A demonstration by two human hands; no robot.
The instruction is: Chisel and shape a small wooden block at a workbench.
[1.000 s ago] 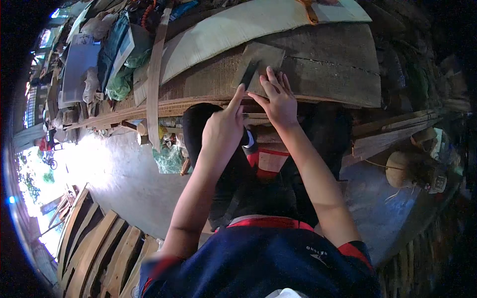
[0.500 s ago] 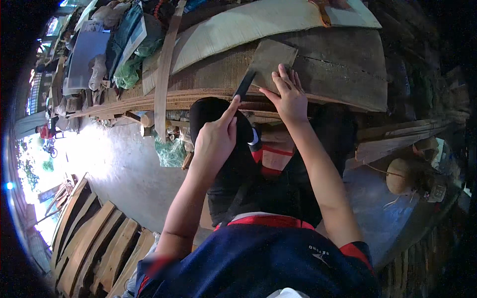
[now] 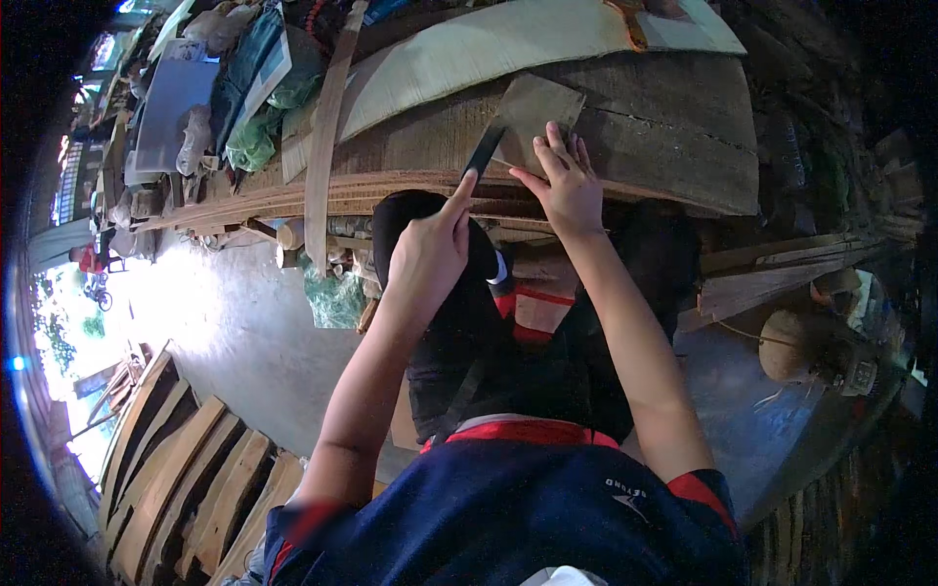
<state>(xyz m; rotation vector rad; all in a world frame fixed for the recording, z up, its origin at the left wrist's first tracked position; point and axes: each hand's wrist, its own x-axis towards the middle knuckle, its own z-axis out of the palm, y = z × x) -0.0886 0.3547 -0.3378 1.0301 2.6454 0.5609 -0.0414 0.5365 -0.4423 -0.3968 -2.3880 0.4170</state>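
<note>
Dark strip (image 3: 484, 149): left hand (image 3: 427, 256) is grasping it, forefinger extended, presumably for control. Right hand (image 3: 572, 198), fingers spread, is probably steadying the board (image 3: 535, 102).

I see harsh daylight (image 3: 161, 293) pouring in at left, washing out the grey floor (image 3: 283, 366). Curved planks (image 3: 186, 469) fill the lower left; my right side is dim.

flat bar (image 3: 484, 150) is basically black, small board (image 3: 535, 102) a dull grey-brown, counter (image 3: 684, 161) brown with a dark line, curved sheet (image 3: 459, 61) pale cream, shirt (image 3: 489, 508) navy with red trim tbh
</note>
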